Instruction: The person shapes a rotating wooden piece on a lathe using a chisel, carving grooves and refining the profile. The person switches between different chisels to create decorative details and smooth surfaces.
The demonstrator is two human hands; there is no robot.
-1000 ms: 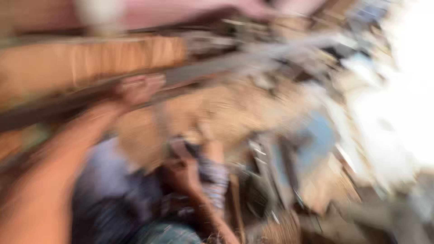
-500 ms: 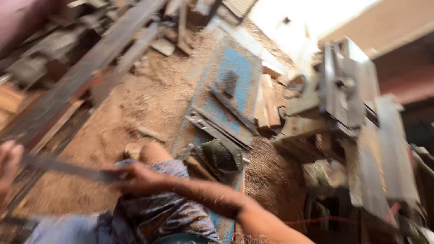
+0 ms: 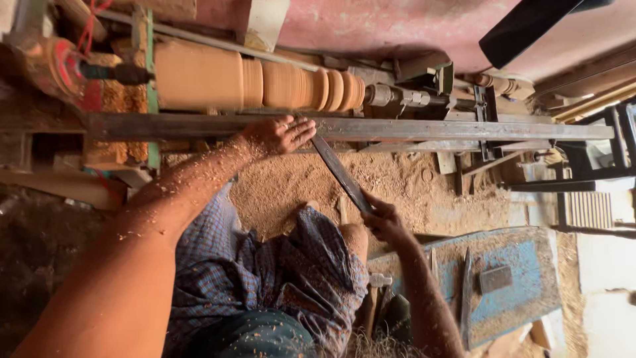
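**Long chisel held across the lathe rest**

A long dark chisel is gripped at its lower end by the right hand, whose fingers are clenched around it; the handle itself is covered by that grip and cannot be made out. The chisel's upper end is laid on the flat metal rail of the lathe, where it is pressed by the left hand. The left fingers are stretched out and rest on the rail and the blade rather than closing around them, so the tip is hidden beneath them.

Just beyond the rail, a turned wooden workpiece with stepped rings is mounted lengthwise in the lathe; whether the tip touches it cannot be told. Its left end is partly masked by a green upright and a red-wrapped fitting.

Both forearms are dusted with sawdust, which also covers the floor. A checked cloth is seen over the knees, and a blue board is cut off at the lower right.
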